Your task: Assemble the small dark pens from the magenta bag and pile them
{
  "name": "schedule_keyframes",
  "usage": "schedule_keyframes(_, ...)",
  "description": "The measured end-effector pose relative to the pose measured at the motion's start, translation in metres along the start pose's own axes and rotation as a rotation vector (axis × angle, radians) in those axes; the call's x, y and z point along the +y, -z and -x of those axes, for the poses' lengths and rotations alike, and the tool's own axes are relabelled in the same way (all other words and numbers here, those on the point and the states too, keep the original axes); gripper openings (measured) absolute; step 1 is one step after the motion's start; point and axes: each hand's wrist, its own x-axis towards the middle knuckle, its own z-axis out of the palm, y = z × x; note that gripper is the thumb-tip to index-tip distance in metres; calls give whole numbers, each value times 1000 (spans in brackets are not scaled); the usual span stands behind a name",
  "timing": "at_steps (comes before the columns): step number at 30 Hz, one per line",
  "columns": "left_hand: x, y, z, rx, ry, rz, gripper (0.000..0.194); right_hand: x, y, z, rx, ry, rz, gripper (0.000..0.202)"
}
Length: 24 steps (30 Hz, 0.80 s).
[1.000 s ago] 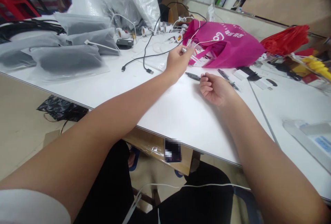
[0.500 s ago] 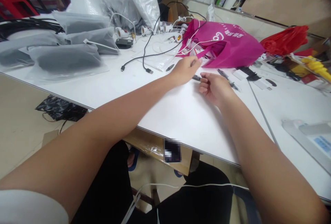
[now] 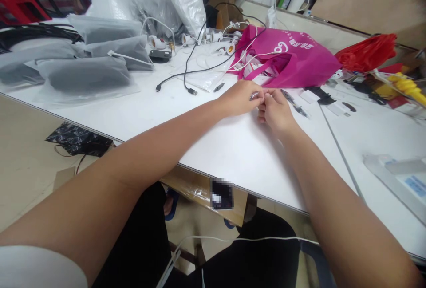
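Both of my hands come together over the white table [image 3: 229, 141], fingertips meeting. My left hand [image 3: 242, 97] is closed, and a short stretch of a dark, shiny pen part [image 3: 254, 96] shows between its fingers. My right hand [image 3: 277, 109] is pinched at the other end of that part, thumb against index finger, the remaining fingers curled. The fingers hide most of what lies between them. Left of my hands lies a small dark pen piece [image 3: 218, 87]. Just beyond my right hand are a dark pen and a clear-ended piece [image 3: 295, 104].
A magenta bag [image 3: 306, 64] lies behind my hands. Black USB cables [image 3: 186, 73] and white lamp sockets [image 3: 188, 39] are at centre left. Grey-filled plastic pouches [image 3: 83, 77] cover the left end. White boxes [image 3: 339, 108] and a red bag [image 3: 368, 50] are at right.
My left hand has moved slightly right and down until its fingertips meet those of my right hand. The dark pen part, earlier seen at my right fingertips, now shows between my left fingers.
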Motion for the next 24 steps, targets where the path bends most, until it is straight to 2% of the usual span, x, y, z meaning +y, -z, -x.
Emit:
schedule_keyframes(5,0,1,1,-4,-67,-57,18,8,3,-5,-55,63,15,24)
schedule_keyframes(11,0,-2,-1,34,-63,-73,15,9,4,-5,-28,70,37,26)
schedule_keyframes(19,9,-5,-2,19,-38,-96,12,14,2,-5,-65,101,-34,52)
schedule_keyframes(21,7,-3,-4,32,-12,-78,12,13,2,-5,-91,84,-35,54)
schedule_keyframes(24,-7,11,-10,128,90,-55,11,10,6,-7,-100,58,-45,53)
